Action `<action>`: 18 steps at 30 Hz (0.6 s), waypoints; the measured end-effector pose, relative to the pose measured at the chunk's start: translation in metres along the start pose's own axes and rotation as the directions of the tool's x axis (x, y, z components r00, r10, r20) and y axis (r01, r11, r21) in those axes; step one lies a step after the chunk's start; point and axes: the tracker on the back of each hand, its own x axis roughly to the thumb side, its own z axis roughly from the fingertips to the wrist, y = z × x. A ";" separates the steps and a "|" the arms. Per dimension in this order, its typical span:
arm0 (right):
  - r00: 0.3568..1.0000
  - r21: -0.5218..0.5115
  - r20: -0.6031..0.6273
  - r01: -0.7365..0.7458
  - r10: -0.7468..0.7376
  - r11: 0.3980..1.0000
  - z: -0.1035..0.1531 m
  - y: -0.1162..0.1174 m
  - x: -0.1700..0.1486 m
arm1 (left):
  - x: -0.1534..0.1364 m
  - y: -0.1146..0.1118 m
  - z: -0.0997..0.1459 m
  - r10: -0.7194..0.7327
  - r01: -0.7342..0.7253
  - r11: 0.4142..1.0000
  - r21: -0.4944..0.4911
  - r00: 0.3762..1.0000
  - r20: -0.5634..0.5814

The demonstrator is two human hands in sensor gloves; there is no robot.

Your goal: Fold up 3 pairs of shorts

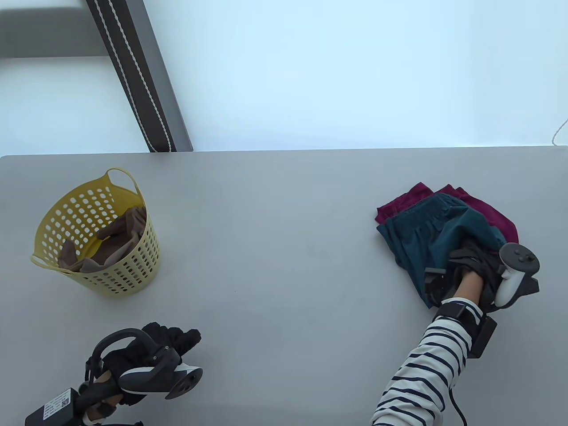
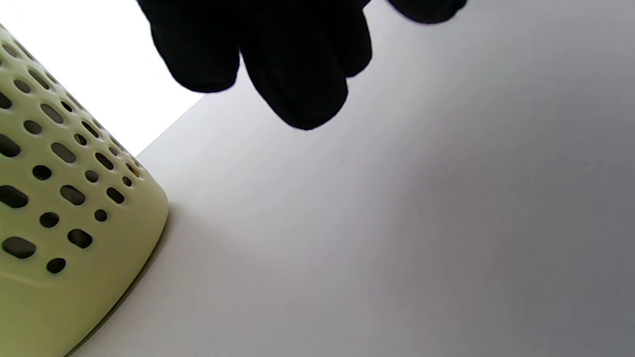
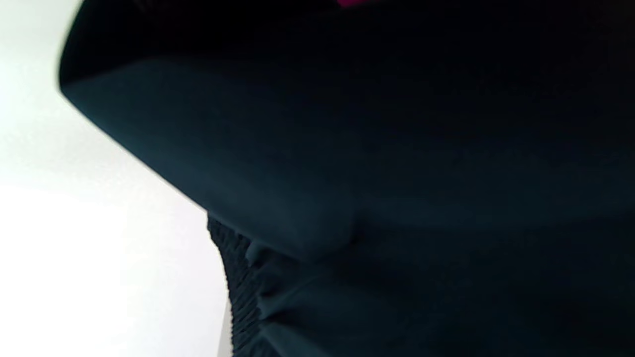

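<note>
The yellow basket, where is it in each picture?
Table view: the yellow basket stands at the left on the grey table, brown shorts inside.
Left wrist view: its holed wall fills the lower left corner, beside the left hand.
Right wrist view: not in it; teal shorts fill the picture.
Shared landmark: the grey table.

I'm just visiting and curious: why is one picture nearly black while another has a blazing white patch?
Right wrist view: the camera sits so close to the teal shorts that it is dark and soft, with the table blown out white. Left wrist view: the area beyond the table edge is overexposed, and the left hand is a black silhouette beside the yellow basket. Table view: evenly lit and sharp.
</note>
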 end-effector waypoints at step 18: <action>0.262 -0.291 0.905 -0.192 0.334 0.937 0.211 0.038 0.129 | -0.005 -0.001 0.001 -0.009 0.010 1.000 0.016 0.999 -0.036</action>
